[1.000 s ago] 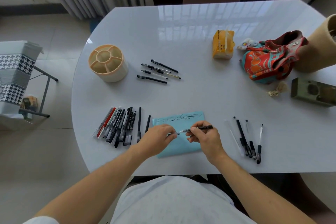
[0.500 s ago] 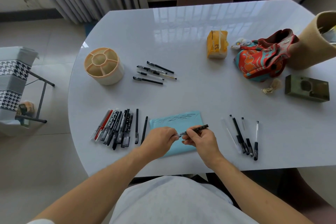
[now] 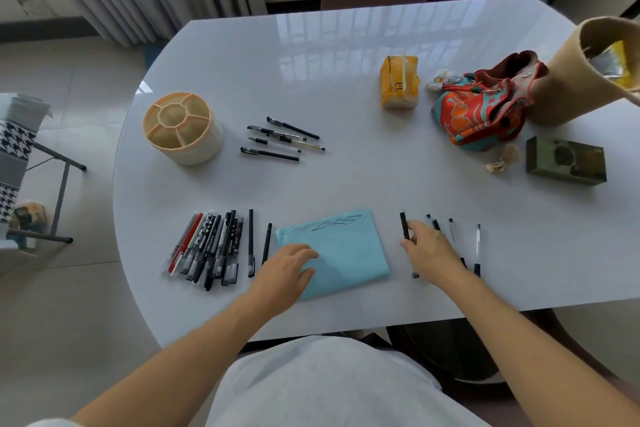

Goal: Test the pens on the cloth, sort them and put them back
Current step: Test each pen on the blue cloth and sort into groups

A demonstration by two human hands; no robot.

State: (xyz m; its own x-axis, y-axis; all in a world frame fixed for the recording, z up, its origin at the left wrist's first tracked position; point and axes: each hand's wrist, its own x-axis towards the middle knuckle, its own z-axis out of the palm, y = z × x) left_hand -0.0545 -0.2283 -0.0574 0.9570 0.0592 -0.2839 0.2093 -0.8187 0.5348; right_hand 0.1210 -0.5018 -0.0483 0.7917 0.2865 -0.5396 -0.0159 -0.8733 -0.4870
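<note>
Light blue cloth (image 3: 341, 251) with black scribbles, cream-orange pen holder (image 3: 183, 128), white table (image 3: 346, 177).

A glossy white oval table (image 3: 346, 62) has a broad bare band across its middle and far side. At the near edge, a row of loose pens (image 3: 207, 246) lies on the left, just beside a flat light-blue cloth (image 3: 346, 253) that the left hand (image 3: 284, 270) rests on. Right of the cloth, the right hand (image 3: 429, 250) covers part of a few more scattered pens (image 3: 478, 246). Further back on the left stands a round cream pen holder with compartments (image 3: 183, 128), with four black pens (image 3: 280, 139) beside it. The far right is crowded: a yellow tissue pack (image 3: 398, 87), a red patterned cloth bag (image 3: 485, 114), a tan felt basket (image 3: 571, 80) and a dark green box (image 3: 564, 163).
</note>
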